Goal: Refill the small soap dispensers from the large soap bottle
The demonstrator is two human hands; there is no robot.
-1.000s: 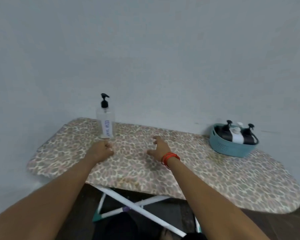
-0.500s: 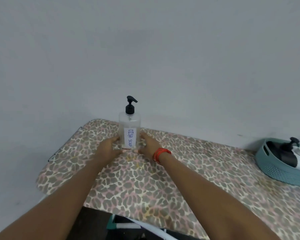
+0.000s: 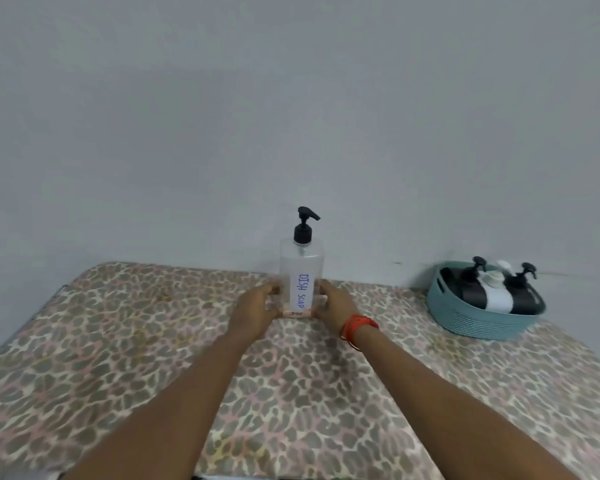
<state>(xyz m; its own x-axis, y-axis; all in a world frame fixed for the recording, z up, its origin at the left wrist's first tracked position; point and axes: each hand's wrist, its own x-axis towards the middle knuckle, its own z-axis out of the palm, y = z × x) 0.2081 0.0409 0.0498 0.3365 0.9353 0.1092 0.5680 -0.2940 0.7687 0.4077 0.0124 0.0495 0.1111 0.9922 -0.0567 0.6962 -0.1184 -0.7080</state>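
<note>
A tall clear soap bottle [image 3: 302, 268] with a black pump and a white label reading "DISH SOAP" stands upright on the leopard-print board [image 3: 153, 341], near the wall. My left hand [image 3: 253, 311] clasps its lower left side and my right hand [image 3: 333, 308], with a red band at the wrist, clasps its lower right side. A teal basket [image 3: 478, 315] at the right holds small dispensers [image 3: 496, 291], two black and one white, lying side by side with their pumps up.
A plain grey wall rises directly behind the board. The board's left edge and front edge drop off to the floor. Bare patterned surface lies to the left of the bottle and between the bottle and the basket.
Both hands have closed in on the base of the bottle from either side. The view has shifted, so the bottle now sits mid-frame and the basket shows more fully.
</note>
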